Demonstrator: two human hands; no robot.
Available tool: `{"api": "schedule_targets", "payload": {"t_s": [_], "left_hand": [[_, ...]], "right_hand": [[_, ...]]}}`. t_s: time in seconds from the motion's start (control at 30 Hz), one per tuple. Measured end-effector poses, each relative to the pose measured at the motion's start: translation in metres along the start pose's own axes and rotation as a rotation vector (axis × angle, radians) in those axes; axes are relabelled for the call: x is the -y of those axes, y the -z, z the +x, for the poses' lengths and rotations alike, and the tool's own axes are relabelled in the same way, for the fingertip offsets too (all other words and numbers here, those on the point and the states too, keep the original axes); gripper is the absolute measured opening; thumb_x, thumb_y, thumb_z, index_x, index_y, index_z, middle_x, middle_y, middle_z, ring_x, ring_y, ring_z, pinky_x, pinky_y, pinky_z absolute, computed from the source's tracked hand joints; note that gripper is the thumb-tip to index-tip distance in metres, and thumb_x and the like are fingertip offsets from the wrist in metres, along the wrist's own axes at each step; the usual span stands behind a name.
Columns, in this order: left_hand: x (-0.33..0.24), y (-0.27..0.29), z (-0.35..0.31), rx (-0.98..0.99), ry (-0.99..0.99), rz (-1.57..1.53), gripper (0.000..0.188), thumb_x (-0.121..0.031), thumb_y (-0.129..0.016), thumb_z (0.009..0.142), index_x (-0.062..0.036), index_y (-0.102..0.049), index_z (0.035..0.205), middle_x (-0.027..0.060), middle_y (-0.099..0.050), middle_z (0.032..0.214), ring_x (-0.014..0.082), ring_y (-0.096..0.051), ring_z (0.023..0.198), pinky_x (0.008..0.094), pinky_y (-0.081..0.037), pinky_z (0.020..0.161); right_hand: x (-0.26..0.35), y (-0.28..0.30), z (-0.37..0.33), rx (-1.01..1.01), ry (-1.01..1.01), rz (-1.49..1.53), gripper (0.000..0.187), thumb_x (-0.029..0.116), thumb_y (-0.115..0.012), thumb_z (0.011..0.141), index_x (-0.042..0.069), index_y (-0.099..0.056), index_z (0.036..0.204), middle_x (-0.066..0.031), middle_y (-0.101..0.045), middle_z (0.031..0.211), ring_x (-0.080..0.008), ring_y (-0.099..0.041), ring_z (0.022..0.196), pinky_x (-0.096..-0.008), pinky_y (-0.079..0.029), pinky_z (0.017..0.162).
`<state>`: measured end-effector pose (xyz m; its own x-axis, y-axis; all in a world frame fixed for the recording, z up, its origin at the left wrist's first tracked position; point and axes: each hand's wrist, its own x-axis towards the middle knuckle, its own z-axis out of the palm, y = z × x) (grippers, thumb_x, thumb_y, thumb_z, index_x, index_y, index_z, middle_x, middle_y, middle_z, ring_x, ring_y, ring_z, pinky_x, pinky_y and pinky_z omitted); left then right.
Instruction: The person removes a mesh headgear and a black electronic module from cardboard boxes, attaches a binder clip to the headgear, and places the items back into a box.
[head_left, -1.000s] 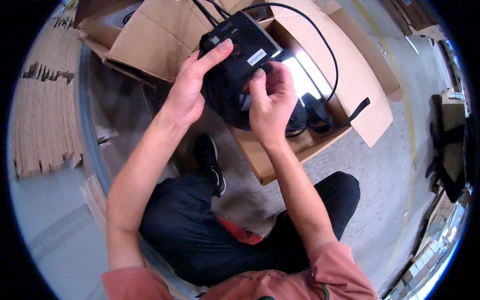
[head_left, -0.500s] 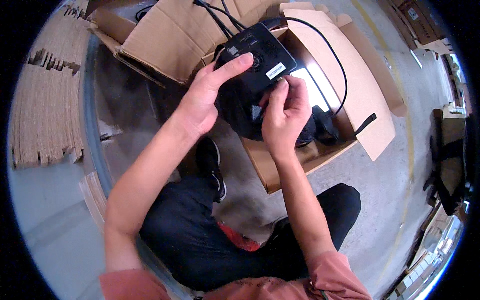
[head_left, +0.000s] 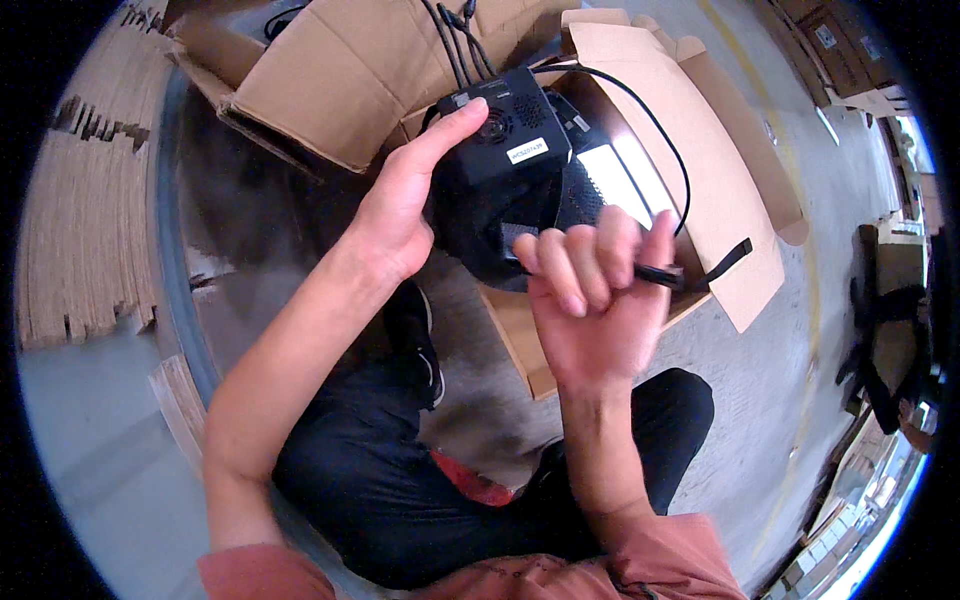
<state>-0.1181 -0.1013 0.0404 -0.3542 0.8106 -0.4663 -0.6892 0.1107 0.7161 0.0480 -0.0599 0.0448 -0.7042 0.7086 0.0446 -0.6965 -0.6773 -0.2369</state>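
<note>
My left hand (head_left: 405,195) grips a flat black electronic box (head_left: 490,165) by its left edge, the thumb on the face near a round vent. A white label sits on that face, and several black cables (head_left: 455,45) rise behind the box. Lower right, my right hand (head_left: 600,300) is closed with curled fingers, slightly blurred, apart from the box. A short black cable end (head_left: 655,275) sticks out beside its thumb; the rest of what it grips is hidden. Under the box lies a bundle of black mesh and fabric (head_left: 480,235).
An open cardboard box (head_left: 690,130) sits in front of me, holding a bright white panel (head_left: 620,175). Another carton (head_left: 330,80) stands at far left. Stacked cardboard sheets (head_left: 80,230) line the left side. A black strap (head_left: 730,260) hangs over the box's right side.
My right hand has left the lower edge of the black box, moving down and right, and has turned with fingers curled. The black box has tilted and shifted slightly left.
</note>
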Motion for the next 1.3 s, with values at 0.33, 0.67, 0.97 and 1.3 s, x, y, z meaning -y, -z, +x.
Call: {"api": "schedule_targets", "payload": {"t_s": [0.33, 0.67, 0.97, 1.3], "left_hand": [[-0.004, 0.001, 0.001, 0.009, 0.002, -0.026, 0.041, -0.041, -0.069, 0.089, -0.0104, -0.069, 0.116, 0.0029, -0.071, 0.114, 0.0155, -0.065, 0.106, 0.0318, -0.048, 0.097], [-0.007, 0.007, 0.002, -0.023, -0.017, 0.044, 0.041, -0.044, -0.069, 0.088, -0.0104, -0.071, 0.111, 0.0037, -0.072, 0.108, 0.0158, -0.065, 0.101, 0.0315, -0.047, 0.095], [-0.001, 0.009, 0.005, -0.038, -0.104, 0.125, 0.035, -0.038, -0.069, 0.091, -0.0100, -0.068, 0.112, 0.0020, -0.072, 0.106, 0.0144, -0.067, 0.096, 0.0310, -0.052, 0.090], [-0.009, 0.015, 0.007, 0.030, -0.013, 0.230, 0.047, -0.043, -0.072, 0.087, -0.0045, -0.068, 0.114, 0.0057, -0.072, 0.105, 0.0144, -0.065, 0.097, 0.0286, -0.051, 0.087]], "right_hand": [[0.009, -0.028, 0.025, 0.193, 0.414, -0.561, 0.030, 0.037, -0.045, 0.099, 0.009, -0.046, 0.089, -0.0028, -0.041, 0.080, -0.0159, -0.038, 0.074, -0.0319, -0.033, 0.070], [0.037, 0.005, 0.015, 0.290, 0.017, -1.827, 0.013, 0.010, -0.062, 0.094, -0.001, -0.061, 0.101, -0.0194, -0.063, 0.090, -0.0366, -0.062, 0.084, -0.0405, -0.049, 0.074], [0.018, 0.021, 0.023, 0.283, 0.263, -2.087, 0.013, 0.008, -0.061, 0.091, 0.001, -0.055, 0.101, -0.0176, -0.055, 0.093, -0.0384, -0.054, 0.089, -0.0473, -0.045, 0.078], [0.030, 0.023, 0.031, 0.423, 0.481, -1.954, 0.013, 0.007, -0.068, 0.087, 0.003, -0.063, 0.097, -0.0120, -0.065, 0.090, -0.0314, -0.063, 0.083, -0.0407, -0.050, 0.073]]}}
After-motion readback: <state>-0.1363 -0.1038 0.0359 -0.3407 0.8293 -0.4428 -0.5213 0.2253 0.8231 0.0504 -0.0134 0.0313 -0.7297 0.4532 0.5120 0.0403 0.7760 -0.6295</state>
